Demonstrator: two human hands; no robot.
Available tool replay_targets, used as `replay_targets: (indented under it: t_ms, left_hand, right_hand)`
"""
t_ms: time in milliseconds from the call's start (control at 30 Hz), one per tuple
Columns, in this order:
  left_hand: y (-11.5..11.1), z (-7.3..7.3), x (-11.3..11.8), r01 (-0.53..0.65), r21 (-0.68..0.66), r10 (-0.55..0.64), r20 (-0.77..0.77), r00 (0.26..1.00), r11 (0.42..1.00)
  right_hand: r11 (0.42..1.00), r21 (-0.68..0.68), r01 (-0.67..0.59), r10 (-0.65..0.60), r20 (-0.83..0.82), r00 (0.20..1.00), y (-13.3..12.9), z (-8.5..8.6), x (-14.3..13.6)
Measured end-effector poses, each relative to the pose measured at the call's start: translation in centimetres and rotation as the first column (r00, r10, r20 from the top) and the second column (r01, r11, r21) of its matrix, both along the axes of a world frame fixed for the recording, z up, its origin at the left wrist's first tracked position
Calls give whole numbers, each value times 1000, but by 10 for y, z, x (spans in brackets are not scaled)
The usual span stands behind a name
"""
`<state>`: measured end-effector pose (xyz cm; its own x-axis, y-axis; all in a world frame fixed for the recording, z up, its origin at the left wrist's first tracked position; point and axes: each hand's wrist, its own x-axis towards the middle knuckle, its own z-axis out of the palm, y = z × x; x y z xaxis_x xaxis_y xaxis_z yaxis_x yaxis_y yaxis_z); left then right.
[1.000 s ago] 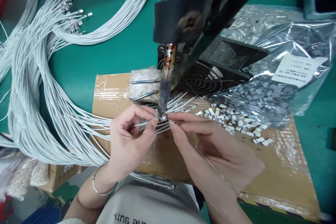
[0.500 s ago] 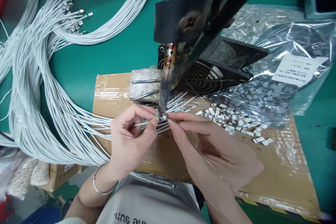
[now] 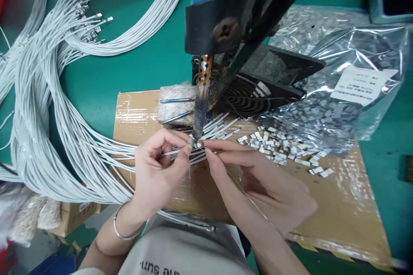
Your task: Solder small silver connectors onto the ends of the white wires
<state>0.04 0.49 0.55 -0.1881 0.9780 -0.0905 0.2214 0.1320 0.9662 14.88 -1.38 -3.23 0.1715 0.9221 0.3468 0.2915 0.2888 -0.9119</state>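
My left hand (image 3: 161, 167) pinches the end of a white cable (image 3: 168, 153) just under the tip of a soldering iron (image 3: 201, 111). A small metal piece (image 3: 197, 145) shows at the cable end, close to the iron tip. My right hand (image 3: 258, 180) is closed in a pinch on a thin solder wire (image 3: 254, 203), which trails back below the palm. The fingertips of both hands are a small distance apart, with the iron tip between and above them. What exactly touches the tip is too small to tell.
A large bundle of white cables (image 3: 29, 116) lies at the left. A black fan (image 3: 254, 94) stands behind the iron. Loose metal pieces (image 3: 287, 146) and a plastic bag (image 3: 342, 94) are at the right, partly on a cardboard sheet (image 3: 348, 206). A wrapped block (image 3: 176, 94) sits behind my left hand.
The iron and its holder appear slightly further left in view. My right hand's fingertips have shifted a little left; both hands keep their pinch.
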Motion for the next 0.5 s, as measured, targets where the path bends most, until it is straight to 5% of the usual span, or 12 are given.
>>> replay_targets:
  t_ms: [500]
  left_hand:
    - [-2, -1, 2, -12, 51, 12, 7, 1000, 999]
  right_hand:
    - [1000, 11, -7, 8, -62, 998, 2, 1, -3]
